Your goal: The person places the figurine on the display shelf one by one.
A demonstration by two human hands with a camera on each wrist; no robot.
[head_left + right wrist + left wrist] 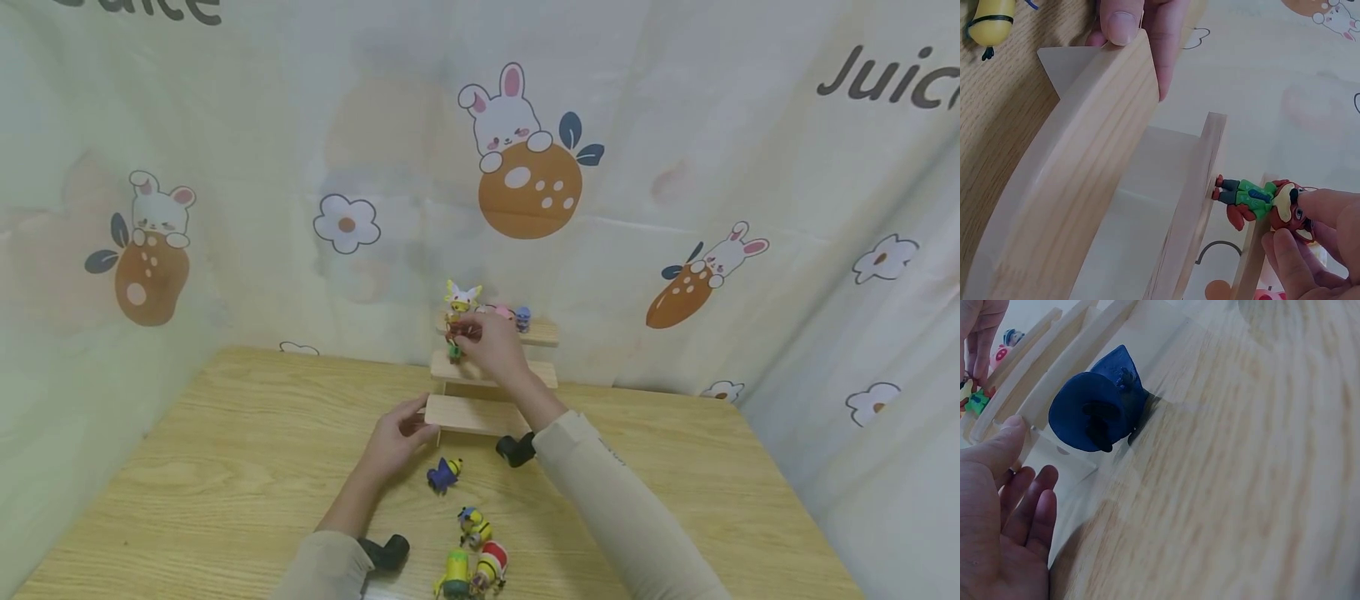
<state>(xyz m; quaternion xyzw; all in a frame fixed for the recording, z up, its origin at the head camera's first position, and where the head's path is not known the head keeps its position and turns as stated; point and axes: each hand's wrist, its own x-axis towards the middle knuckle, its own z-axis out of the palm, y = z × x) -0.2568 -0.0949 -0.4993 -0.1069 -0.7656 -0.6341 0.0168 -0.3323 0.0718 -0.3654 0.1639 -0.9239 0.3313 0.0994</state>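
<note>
A three-tier wooden display stand (472,414) stands near the back of the table. My left hand (397,433) grips the left end of its lowest shelf, thumb on the top face in the right wrist view. With thumb and fingers, my right hand (491,337) pinches the head of a fox figurine (1250,200) in a green shirt and blue tie. The fox is upright, its feet at the left end of the middle shelf; whether they bear weight I cannot tell. On the top shelf are a white-and-yellow eared figurine (462,293) and a blue figurine (522,318); my right hand partly hides others there.
In front of the stand lies a blue-caped yellow figurine (444,475). Nearer me, a blue-capped yellow figurine (474,525), a red-and-white topped one (492,562) and a yellow-and-green one (455,573) lie close together. A printed curtain (405,167) hangs behind the table.
</note>
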